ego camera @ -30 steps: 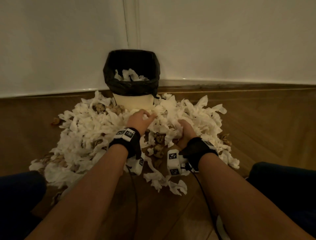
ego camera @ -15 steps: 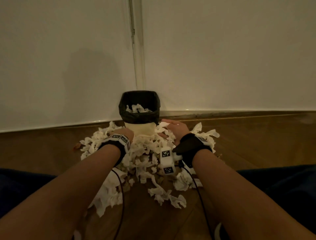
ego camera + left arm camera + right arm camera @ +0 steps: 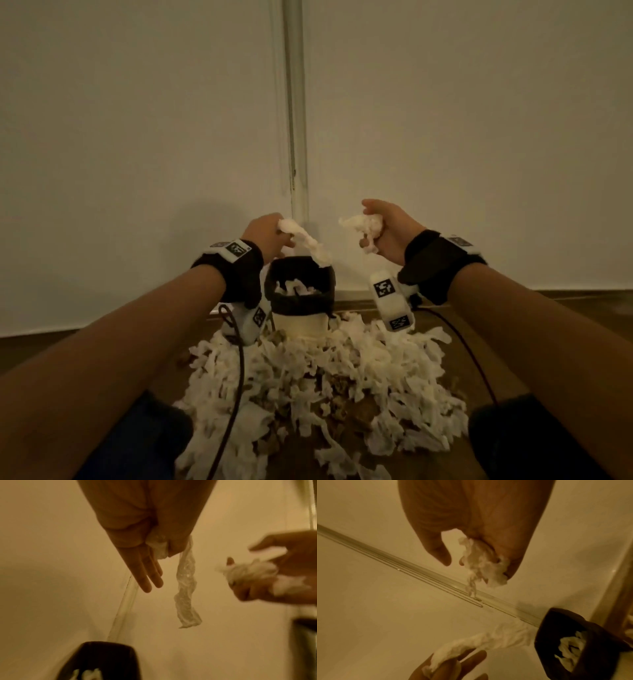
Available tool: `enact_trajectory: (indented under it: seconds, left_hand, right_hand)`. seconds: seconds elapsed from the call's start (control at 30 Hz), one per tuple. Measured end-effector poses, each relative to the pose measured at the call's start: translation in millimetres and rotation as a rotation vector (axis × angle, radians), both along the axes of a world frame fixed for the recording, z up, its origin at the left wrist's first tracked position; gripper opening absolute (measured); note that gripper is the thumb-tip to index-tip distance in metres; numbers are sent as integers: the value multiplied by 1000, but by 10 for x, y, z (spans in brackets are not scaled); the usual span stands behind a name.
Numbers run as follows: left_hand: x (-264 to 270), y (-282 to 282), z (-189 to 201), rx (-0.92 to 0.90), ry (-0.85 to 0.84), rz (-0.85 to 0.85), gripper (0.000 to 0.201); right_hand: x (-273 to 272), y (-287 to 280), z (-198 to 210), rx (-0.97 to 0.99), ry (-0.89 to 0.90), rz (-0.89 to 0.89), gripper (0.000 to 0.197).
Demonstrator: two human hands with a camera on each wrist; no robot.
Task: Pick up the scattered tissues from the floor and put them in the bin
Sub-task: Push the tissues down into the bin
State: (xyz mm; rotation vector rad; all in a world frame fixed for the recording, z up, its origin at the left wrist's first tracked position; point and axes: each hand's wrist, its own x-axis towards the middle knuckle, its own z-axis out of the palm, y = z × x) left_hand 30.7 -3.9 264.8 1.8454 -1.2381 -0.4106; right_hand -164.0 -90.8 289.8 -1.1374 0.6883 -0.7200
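Looks like a room in a home: wood plank floor [image 3: 534, 346], plain white walls [image 3: 137, 137] w/ a low skirting strip, dim warm light. Small bin [image 3: 301, 308] w/ black liner stands on the floor vs the wall.

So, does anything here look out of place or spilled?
Yes. A heap of torn tissues lies spilled on the floor around the bin, mixed with brownish scraps. The left hand and right hand each hold some above it.
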Motion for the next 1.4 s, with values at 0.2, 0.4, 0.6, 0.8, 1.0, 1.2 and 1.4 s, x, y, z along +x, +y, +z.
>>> enact_trajectory:
  seconds: [0.2,0.4,0.6,0.8,1.0,1.2,1.4]
  left_hand:
    - [-61,57,151,-339,481,-41,27]
    - [-152,120,162,-434,514,17,42]
    - [-298,103,116,-415,400,78,40]
    - [-273,58,40,-267,508,118,31]
    - [-293,28,44,-201,788,59,69]
    - [-296,39,-5,-194,831,78,42]
    - [-204,27,-156,-207,276,118,35]
  right_hand:
    - [-120,-31,78,-78,-67,-30,51]
    - [-39,-6,-33,-153,-97,-84,36]
    - [212,222,-65,-166,8,1,30]
    - [302,301,-42,-17,-86,29,21]
    - [305,260,-101,-169,14,-36,16]
    - [295,268,-187,-187,-2,-11,16]
    - [242,254,-201,-168,22,-24,11]
